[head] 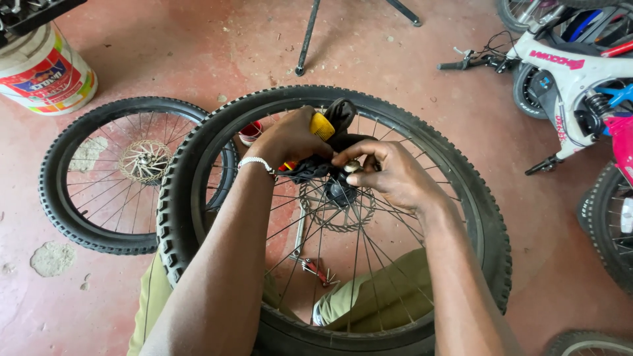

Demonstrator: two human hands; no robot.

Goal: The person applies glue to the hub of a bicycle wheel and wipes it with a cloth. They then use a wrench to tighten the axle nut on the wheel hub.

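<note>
Across the person's lap, a bicycle wheel (330, 217) is being steadied flat, tyre on, with its brake disc (336, 211) facing up. A yellow-handled tool (321, 126) is being gripped in the closed fingers of the left hand (287, 138), above a black cloth (330, 155). A small round metal part (352, 166) is being pinched by the right hand (392, 177) over the hub, apparently not yet seated. Hub work looks midway. A second wheel (112, 175) is lying alongside on the red floor (198, 46).

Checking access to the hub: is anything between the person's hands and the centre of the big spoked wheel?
Nothing visible. The right hand already pinches a small metal nut at the black wheel hub; the left hand grips a yellow-handled tool there.
</note>
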